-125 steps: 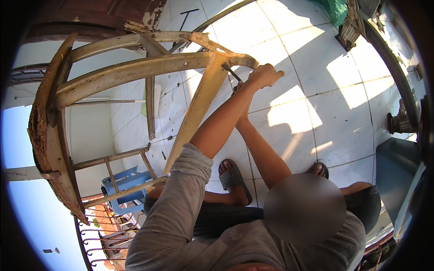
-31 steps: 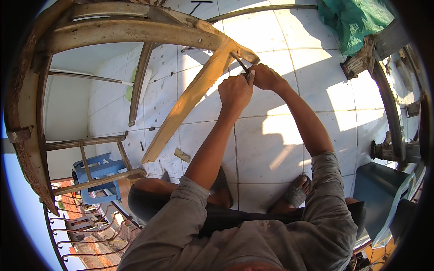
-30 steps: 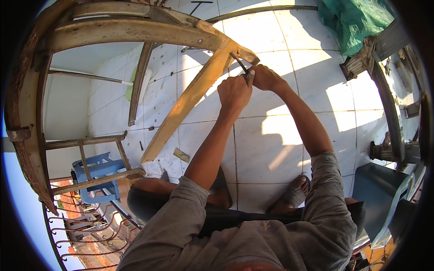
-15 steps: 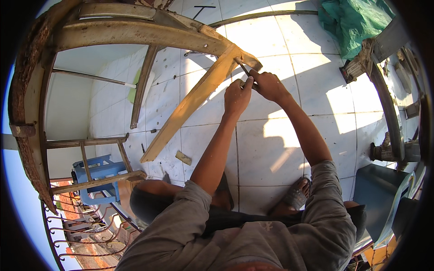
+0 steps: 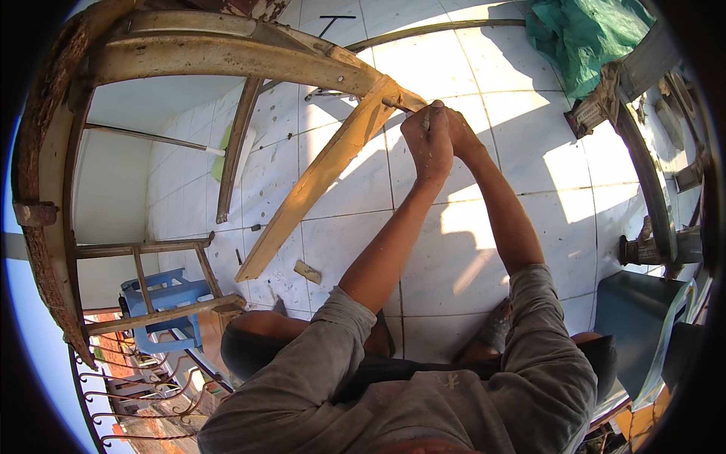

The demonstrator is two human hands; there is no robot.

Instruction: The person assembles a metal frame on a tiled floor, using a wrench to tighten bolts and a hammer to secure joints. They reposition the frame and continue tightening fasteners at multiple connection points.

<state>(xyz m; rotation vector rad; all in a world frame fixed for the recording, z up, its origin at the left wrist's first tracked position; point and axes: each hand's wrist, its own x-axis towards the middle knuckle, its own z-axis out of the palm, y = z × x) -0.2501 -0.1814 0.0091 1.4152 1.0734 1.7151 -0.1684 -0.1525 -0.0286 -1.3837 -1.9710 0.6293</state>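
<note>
Both my hands are closed around a slim metal tool [image 5: 396, 104], whose tip meets the pale wooden leg near its upper joint. My left hand [image 5: 428, 140] makes a fist with the thumb on top. My right hand [image 5: 463, 138] is pressed against it from behind, and its fingers are partly hidden. The tool's handle is covered, so its exact kind cannot be told. The wooden leg [image 5: 310, 185] slants down to the left from a curved wooden rail [image 5: 227, 59] of an overturned piece of furniture.
A small wood offcut [image 5: 307, 272] lies on the white tiles among scraps. Left are a blue plastic stool [image 5: 162, 299], a slatted wooden frame [image 5: 162, 306] and a curly metal railing [image 5: 144, 397]. A green sheet [image 5: 590, 45], more timber [image 5: 646, 181] and a grey-blue bin [image 5: 635, 310] stand right.
My left hand has moved right and up, from beside the right hand to over it. Both grips sit closer together, and less of the tool shows.
</note>
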